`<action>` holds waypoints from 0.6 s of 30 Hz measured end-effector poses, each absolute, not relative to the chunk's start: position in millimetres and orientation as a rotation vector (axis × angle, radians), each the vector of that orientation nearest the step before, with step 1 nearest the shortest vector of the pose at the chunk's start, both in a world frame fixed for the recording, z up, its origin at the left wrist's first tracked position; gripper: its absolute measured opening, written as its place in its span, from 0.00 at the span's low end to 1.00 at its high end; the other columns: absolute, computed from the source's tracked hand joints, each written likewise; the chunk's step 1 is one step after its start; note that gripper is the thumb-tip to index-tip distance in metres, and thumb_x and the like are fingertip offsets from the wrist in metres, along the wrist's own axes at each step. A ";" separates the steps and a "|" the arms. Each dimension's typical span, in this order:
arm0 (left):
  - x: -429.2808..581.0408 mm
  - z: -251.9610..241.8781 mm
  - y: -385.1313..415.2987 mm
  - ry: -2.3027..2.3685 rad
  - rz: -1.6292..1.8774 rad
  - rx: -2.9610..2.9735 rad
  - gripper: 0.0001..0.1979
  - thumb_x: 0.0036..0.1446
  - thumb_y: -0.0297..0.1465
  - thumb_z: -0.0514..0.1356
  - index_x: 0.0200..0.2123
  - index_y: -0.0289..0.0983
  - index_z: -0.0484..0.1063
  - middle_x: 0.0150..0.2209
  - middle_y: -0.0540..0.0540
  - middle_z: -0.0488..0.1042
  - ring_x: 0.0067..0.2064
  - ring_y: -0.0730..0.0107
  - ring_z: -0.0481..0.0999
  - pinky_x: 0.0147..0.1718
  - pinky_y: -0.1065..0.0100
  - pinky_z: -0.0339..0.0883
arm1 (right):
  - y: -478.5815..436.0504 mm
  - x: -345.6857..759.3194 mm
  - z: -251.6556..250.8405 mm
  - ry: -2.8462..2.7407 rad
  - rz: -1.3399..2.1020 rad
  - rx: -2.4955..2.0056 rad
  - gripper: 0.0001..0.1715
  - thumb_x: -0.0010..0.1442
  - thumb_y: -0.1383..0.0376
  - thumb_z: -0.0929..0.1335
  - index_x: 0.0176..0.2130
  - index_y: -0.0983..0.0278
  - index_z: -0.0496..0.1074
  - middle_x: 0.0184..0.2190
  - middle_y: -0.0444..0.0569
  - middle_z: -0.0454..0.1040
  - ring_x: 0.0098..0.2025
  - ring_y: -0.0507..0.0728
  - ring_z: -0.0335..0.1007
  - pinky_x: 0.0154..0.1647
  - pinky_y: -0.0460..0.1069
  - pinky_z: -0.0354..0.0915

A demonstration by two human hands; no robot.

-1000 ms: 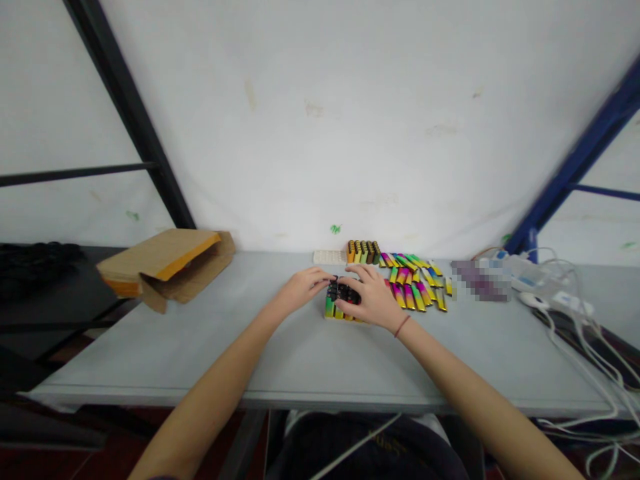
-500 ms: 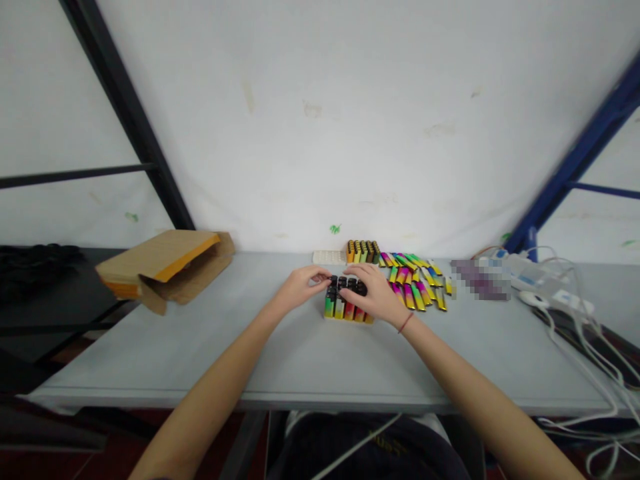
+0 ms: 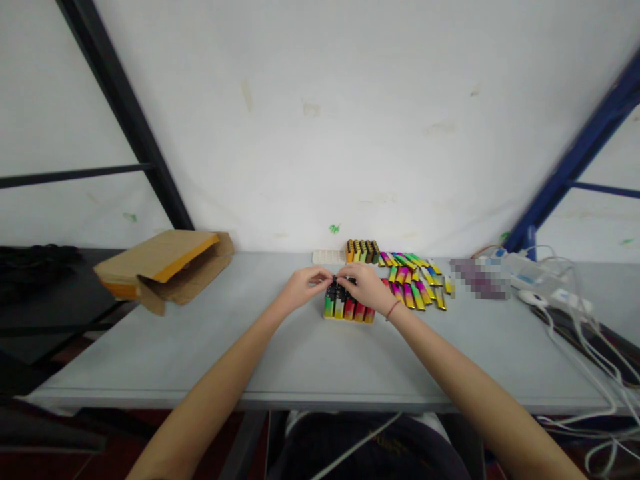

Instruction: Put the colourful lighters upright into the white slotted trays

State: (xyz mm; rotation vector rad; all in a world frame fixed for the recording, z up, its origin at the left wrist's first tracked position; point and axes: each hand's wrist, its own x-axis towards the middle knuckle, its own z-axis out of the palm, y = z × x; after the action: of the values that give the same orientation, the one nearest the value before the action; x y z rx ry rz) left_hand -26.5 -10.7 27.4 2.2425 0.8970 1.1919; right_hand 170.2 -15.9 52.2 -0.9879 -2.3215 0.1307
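Note:
A block of upright, rainbow-coloured lighters (image 3: 347, 308) with black tops stands on the grey table (image 3: 300, 353). My left hand (image 3: 303, 286) and my right hand (image 3: 367, 287) meet above its back row, fingers curled in a pinch at the black tops. What the fingertips grip is too small to make out. Loose lighters (image 3: 415, 283) of the same colours lie flat just right of my right hand. A second row of upright lighters (image 3: 363, 251) stands by the wall.
An open cardboard box (image 3: 160, 267) lies on its side at the table's left. A white strip (image 3: 329, 257) lies by the wall. White power strips and cables (image 3: 550, 287) crowd the right end. Dark metal frame bars rise at left and right.
My right hand has lifted off the front of the block and drawn back, uncovering the lighters' coloured bodies. Both hands' fingertips have come together over the back row.

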 end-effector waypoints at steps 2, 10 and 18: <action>-24.9 25.7 -11.6 0.910 1.234 2.225 0.11 0.58 0.37 0.57 0.34 0.35 0.73 0.34 0.46 0.76 0.36 0.67 0.77 0.39 0.67 0.73 | -15.3 169.9 52.7 -2.298 0.135 -0.994 0.09 0.60 0.67 0.66 0.33 0.65 0.76 0.34 0.50 0.77 0.39 0.56 0.70 0.44 0.51 0.61; -27.3 49.4 -13.4 0.901 1.482 2.431 0.11 0.61 0.35 0.56 0.39 0.38 0.76 0.39 0.45 0.75 0.41 0.67 0.75 0.42 0.68 0.70 | -12.2 162.8 74.8 -2.087 0.347 -0.909 0.09 0.59 0.66 0.66 0.35 0.66 0.76 0.36 0.50 0.78 0.41 0.55 0.72 0.46 0.50 0.64; -3.5 106.4 17.9 1.043 1.561 2.395 0.09 0.60 0.31 0.56 0.41 0.37 0.76 0.40 0.47 0.74 0.42 0.69 0.74 0.41 0.70 0.70 | 11.6 175.6 106.1 -1.914 0.534 -0.880 0.18 0.59 0.60 0.65 0.48 0.64 0.70 0.36 0.49 0.78 0.35 0.53 0.74 0.40 0.49 0.69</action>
State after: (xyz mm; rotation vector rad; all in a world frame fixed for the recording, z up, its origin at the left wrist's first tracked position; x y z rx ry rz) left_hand -3.5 17.9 106.4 2.3946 1.0431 1.5607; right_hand 175.6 11.6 106.1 -0.8804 -1.9136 0.5343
